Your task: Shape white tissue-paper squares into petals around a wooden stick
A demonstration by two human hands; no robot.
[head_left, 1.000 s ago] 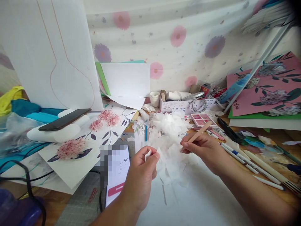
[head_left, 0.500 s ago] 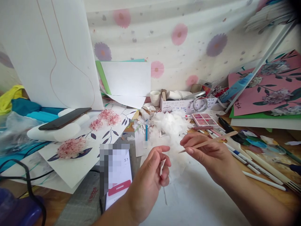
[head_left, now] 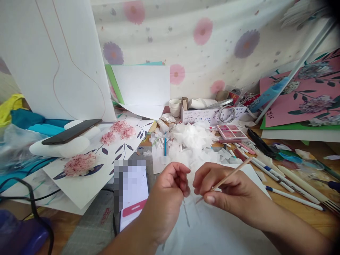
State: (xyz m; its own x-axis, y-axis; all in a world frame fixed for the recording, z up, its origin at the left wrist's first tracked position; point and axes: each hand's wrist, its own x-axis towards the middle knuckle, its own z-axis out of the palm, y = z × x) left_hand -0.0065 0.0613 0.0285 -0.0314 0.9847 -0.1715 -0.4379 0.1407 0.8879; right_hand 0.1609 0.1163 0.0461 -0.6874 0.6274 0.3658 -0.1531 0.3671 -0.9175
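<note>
My right hand (head_left: 231, 193) pinches a thin wooden stick (head_left: 235, 172) between thumb and fingers, its pointed end down toward my left hand. Facing it, my left hand (head_left: 170, 198) has its fingers curled inward. What the left fingers hold, if anything, is hidden from this side. Both hands hover close together over a white sheet (head_left: 212, 226) that bears a grey streak. Just beyond them lies a fluffy heap of thin white paper pieces (head_left: 193, 136).
A phone with a lit screen (head_left: 134, 198) lies left of my hands on a grey cutting mat (head_left: 87, 226). Pink flower artwork (head_left: 79, 164) spreads further left, below a dark phone (head_left: 71, 131). Pens (head_left: 294, 200) and a pink palette (head_left: 231, 132) sit right; paper cups (head_left: 175, 107) stand behind.
My right hand has come down and closer to the left, bringing the stick lower. My left fingers have turned inward, and the small white piece seen in them before no longer shows.
</note>
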